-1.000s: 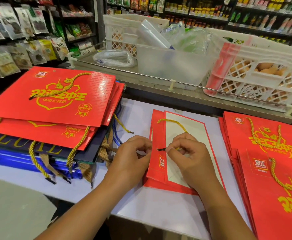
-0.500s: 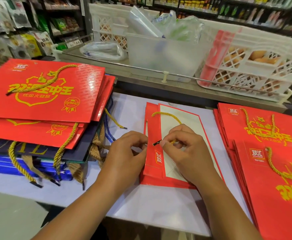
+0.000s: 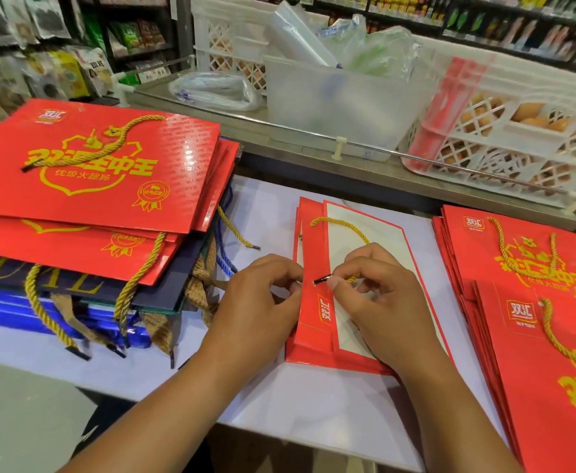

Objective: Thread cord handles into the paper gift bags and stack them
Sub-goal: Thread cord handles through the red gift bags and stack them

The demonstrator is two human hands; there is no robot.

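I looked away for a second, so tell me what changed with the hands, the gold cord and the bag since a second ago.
Very little. The right hand still pinches the gold cord near its black tip, aimed at the folded red bag; the tip has edged slightly left. The left hand keeps its grip at the bag's edge. The stacks on either side look unchanged.

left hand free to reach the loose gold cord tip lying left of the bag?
Probably yes: the left hand pinches only the bag edge, and bare tabletop lies between it and the cord tip.
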